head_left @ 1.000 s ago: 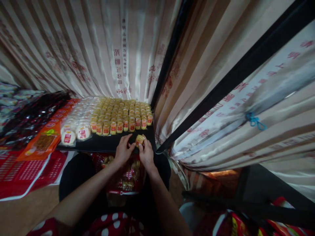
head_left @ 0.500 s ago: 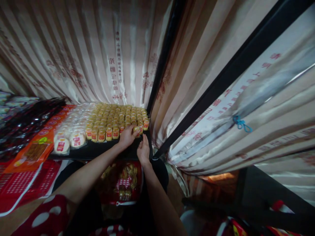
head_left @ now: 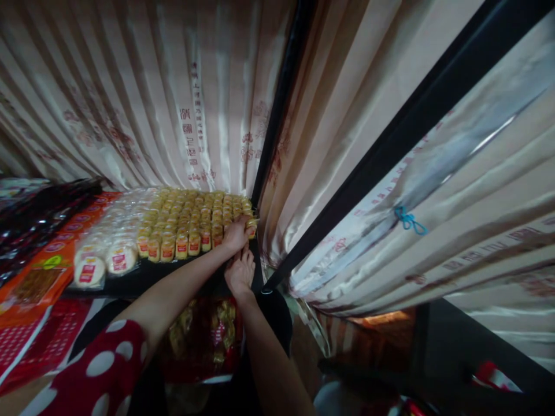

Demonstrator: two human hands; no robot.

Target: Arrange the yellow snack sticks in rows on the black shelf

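pinkish-beige curtains (head_left: 130, 86) take up most of the view, across the far side and all down the right, with reddish print on them. a thick black pole (head_left: 373, 156) slants across the right side, in front of the folds. below that, a black table (head_left: 143, 274) runs along the far left and middle, and it's loaded.

biggest lot on it is the block of yellow packets (head_left: 186, 214), packed tight in rows, red labels facing the near side on the front row. left of that, clear-wrapped white rounds (head_left: 89, 271), then a shiny orange pack (head_left: 39, 283), then a heap of dark glossy packs (head_left: 43, 211) at the far left.

near side, under the table edge, there's a dark red basket (head_left: 191, 372) with more yellow packets loose inside (pretty dim down there, so don't ask me to count).

now the hands. left hand (head_left: 236, 236) reaches over to the right end of the front row, right beside the corner packet (head_left: 251, 230); its fingertips are hidden, so can't tell if it's pinching one. right hand (head_left: 240, 273) is just nearer, palm area low, fingers loosely stretched toward the left one; can't tell if they touch.

smallest bit: a blue tie (head_left: 410, 221) knotted on the right curtain.
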